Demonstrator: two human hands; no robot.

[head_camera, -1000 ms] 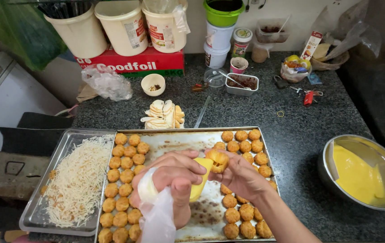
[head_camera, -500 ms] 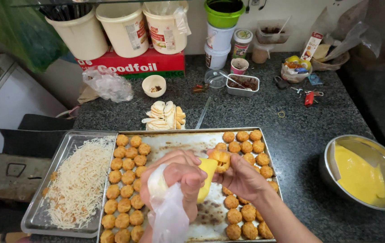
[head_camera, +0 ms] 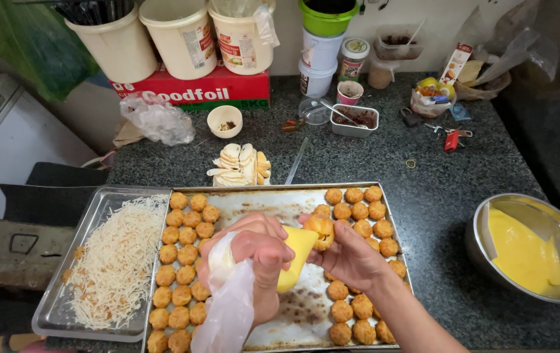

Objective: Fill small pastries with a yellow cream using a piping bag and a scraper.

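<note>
My left hand (head_camera: 254, 252) squeezes a clear piping bag (head_camera: 289, 261) full of yellow cream, its twisted tail hanging down toward me. The bag's tip presses into a small golden puff (head_camera: 323, 230) that my right hand (head_camera: 352, 258) holds between thumb and fingers. Both hands hover over a big baking tray (head_camera: 280, 199). Several rows of puffs (head_camera: 185, 261) fill the tray's left side, and more puffs (head_camera: 365, 216) lie along its right side.
A smaller tray (head_camera: 100, 209) of shredded white cheese sits at the left. A steel bowl (head_camera: 558, 222) of yellow cream stands at the right. Behind are stacked paper cups (head_camera: 240, 165), a small dish (head_camera: 224, 121), plastic buckets (head_camera: 182, 36), tubs and a red box (head_camera: 195, 88).
The piping bag and both hands have shifted slightly right and upward over the tray, and the tip stays in the puff. Nothing else moved.
</note>
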